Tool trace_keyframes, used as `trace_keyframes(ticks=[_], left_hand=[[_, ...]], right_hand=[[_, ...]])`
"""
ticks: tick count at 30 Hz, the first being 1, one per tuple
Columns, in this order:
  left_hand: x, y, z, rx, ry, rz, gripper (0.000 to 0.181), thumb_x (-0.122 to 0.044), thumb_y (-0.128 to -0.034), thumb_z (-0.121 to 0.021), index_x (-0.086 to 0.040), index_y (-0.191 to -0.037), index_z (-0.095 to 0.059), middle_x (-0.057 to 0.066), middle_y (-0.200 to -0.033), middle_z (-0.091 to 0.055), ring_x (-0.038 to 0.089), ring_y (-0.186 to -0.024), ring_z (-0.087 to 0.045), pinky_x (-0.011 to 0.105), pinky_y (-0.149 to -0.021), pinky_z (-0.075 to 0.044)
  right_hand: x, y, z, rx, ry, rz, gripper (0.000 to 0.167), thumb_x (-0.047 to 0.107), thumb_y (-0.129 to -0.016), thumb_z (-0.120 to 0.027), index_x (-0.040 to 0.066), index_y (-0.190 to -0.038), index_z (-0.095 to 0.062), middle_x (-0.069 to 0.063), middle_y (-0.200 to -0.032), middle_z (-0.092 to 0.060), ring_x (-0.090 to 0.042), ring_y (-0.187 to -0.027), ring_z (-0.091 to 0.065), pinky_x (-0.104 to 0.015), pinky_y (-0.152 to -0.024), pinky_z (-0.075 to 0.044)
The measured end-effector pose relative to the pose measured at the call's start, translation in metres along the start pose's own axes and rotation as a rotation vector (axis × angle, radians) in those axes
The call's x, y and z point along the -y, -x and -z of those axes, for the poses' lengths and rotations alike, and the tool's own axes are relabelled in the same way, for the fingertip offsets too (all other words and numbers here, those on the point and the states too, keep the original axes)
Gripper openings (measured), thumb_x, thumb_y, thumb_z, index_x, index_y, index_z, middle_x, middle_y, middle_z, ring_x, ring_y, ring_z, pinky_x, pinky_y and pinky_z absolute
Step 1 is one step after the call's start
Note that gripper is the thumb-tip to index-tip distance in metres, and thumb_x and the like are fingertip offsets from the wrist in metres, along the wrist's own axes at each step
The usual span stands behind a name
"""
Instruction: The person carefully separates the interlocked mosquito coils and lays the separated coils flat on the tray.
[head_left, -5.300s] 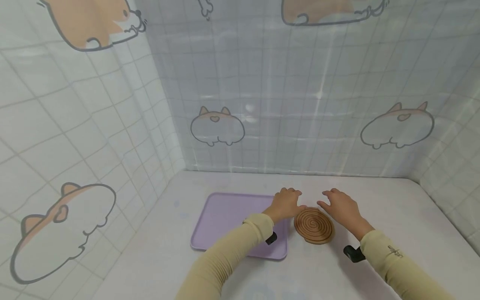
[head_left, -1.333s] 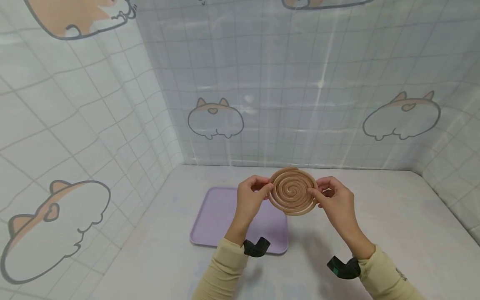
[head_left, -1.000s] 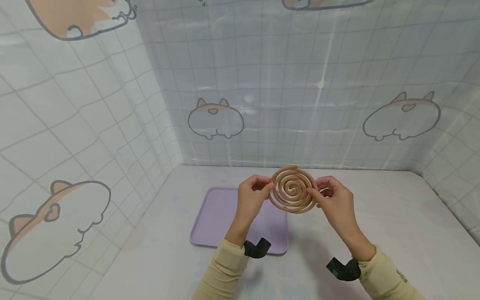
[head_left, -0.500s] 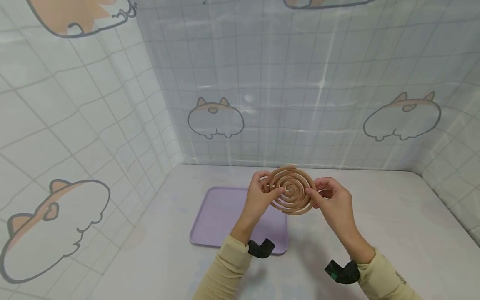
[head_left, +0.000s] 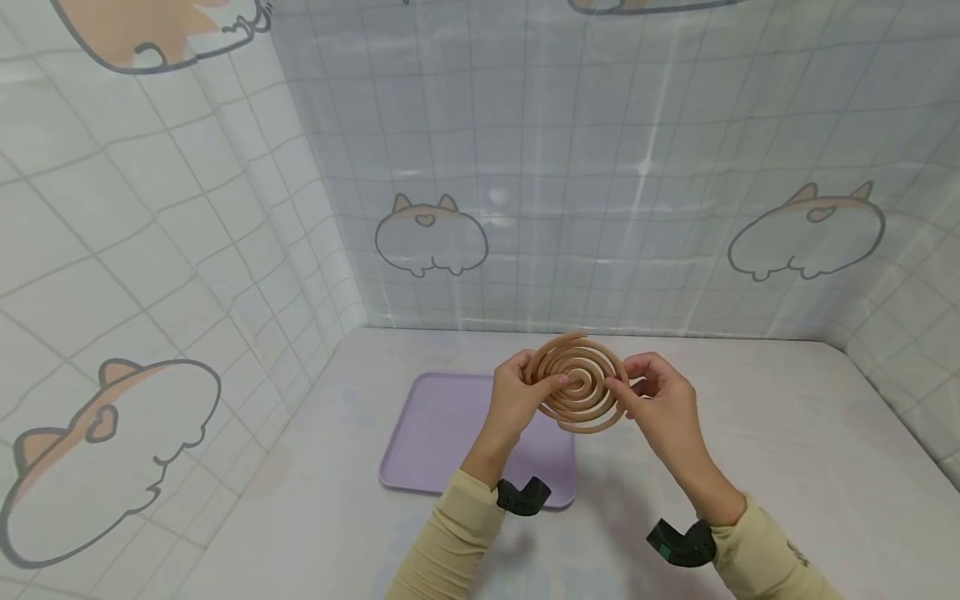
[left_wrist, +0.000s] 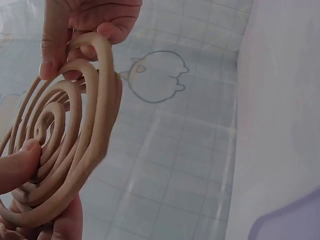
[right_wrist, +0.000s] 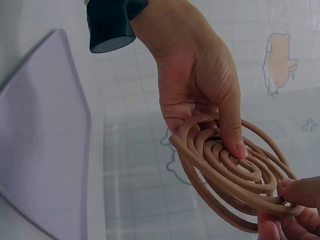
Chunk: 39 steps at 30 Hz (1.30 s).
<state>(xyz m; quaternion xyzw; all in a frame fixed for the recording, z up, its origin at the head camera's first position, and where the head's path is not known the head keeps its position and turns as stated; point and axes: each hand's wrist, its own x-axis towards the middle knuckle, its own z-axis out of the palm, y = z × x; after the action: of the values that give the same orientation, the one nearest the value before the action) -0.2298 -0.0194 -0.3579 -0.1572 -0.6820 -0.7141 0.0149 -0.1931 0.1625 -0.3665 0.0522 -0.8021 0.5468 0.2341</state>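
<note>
A brown spiral mosquito coil (head_left: 557, 360) is held up off the table, its face tilted toward the head camera. My left hand (head_left: 510, 400) grips its left side, thumb lying near the spiral's centre and fingers behind. At the right rim my right hand (head_left: 666, 408) pinches the outer turns between thumb and fingers. Seen from the left wrist, the coil's turns (left_wrist: 102, 120) stand at different depths with gaps between them. The right wrist view also shows the rings (right_wrist: 215, 175) spread apart; whether these are two interlocked coils I cannot tell.
A flat lilac tray (head_left: 435, 433) lies on the white table (head_left: 787, 450), behind and below the left forearm. Tiled-pattern curtains (head_left: 562, 167) enclose the back and sides. Each wrist carries a black camera mount (head_left: 681, 543).
The coil was lying flat on the table beside the tray and is now raised between both hands. Its turns have loosened and spread. My left thumb has shifted inward toward the centre.
</note>
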Motion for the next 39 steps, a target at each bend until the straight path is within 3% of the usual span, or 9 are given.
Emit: trace_keyframes(ticks=[6,13,22,30,35,39], left_hand=[[-0.0008,-0.0002,0.0001,-0.014,0.010,-0.043,0.025,0.003,-0.0783,-0.069,0.013,-0.099,-0.060,0.020,-0.085,-0.064,0.008,-0.068,-0.058,0.019,-0.059,-0.048],[-0.0019,0.0005,0.0004,0.000,-0.008,-0.062,0.025,0.005,-0.0798,-0.067,0.013,-0.103,-0.060,0.027,-0.093,-0.063,0.008,-0.072,-0.059,0.018,-0.063,-0.048],[-0.0017,0.0016,-0.0004,0.048,-0.007,-0.063,0.022,0.004,-0.0814,-0.066,0.014,-0.100,-0.060,0.022,-0.087,-0.062,0.009,-0.070,-0.057,0.019,-0.062,-0.048],[-0.0033,0.0036,0.0027,0.114,-0.027,-0.066,0.021,0.007,-0.0859,-0.058,0.014,-0.106,-0.058,0.024,-0.089,-0.059,0.012,-0.074,-0.054,0.018,-0.063,-0.046],[-0.0046,0.0044,0.0006,0.060,-0.071,-0.101,0.021,0.008,-0.0849,-0.058,0.013,-0.105,-0.060,0.027,-0.091,-0.060,0.012,-0.075,-0.053,0.017,-0.063,-0.046],[-0.0042,0.0054,-0.0009,0.025,-0.050,-0.111,0.023,0.008,-0.0843,-0.059,0.013,-0.106,-0.060,0.029,-0.093,-0.061,0.013,-0.076,-0.055,0.017,-0.064,-0.047]], right_hand=[[0.0010,-0.0015,-0.0019,0.058,0.045,0.018,0.023,0.018,-0.079,-0.074,0.003,-0.094,-0.066,-0.007,-0.078,-0.065,-0.009,-0.068,-0.057,-0.020,-0.053,-0.047],[-0.0002,-0.0024,-0.0042,0.103,0.116,-0.026,0.023,0.020,-0.078,-0.074,0.003,-0.091,-0.067,-0.007,-0.078,-0.064,-0.013,-0.069,-0.056,-0.021,-0.056,-0.047],[-0.0002,-0.0032,-0.0062,0.138,0.134,-0.077,0.025,0.024,-0.079,-0.074,0.004,-0.080,-0.061,-0.004,-0.066,-0.055,-0.013,-0.060,-0.047,-0.023,-0.050,-0.041],[0.0001,-0.0036,-0.0062,0.151,-0.001,-0.123,0.029,0.022,-0.081,-0.072,-0.001,-0.082,-0.055,-0.006,-0.065,-0.049,-0.010,-0.061,-0.056,-0.024,-0.055,-0.051],[0.0023,-0.0026,-0.0075,0.165,-0.084,-0.152,0.028,0.019,-0.082,-0.071,-0.002,-0.083,-0.053,-0.006,-0.065,-0.044,-0.011,-0.062,-0.057,-0.025,-0.056,-0.053],[0.0025,-0.0025,-0.0086,0.171,-0.105,-0.151,0.030,0.020,-0.082,-0.071,-0.001,-0.083,-0.051,-0.004,-0.065,-0.043,-0.007,-0.058,-0.048,-0.021,-0.053,-0.048]])
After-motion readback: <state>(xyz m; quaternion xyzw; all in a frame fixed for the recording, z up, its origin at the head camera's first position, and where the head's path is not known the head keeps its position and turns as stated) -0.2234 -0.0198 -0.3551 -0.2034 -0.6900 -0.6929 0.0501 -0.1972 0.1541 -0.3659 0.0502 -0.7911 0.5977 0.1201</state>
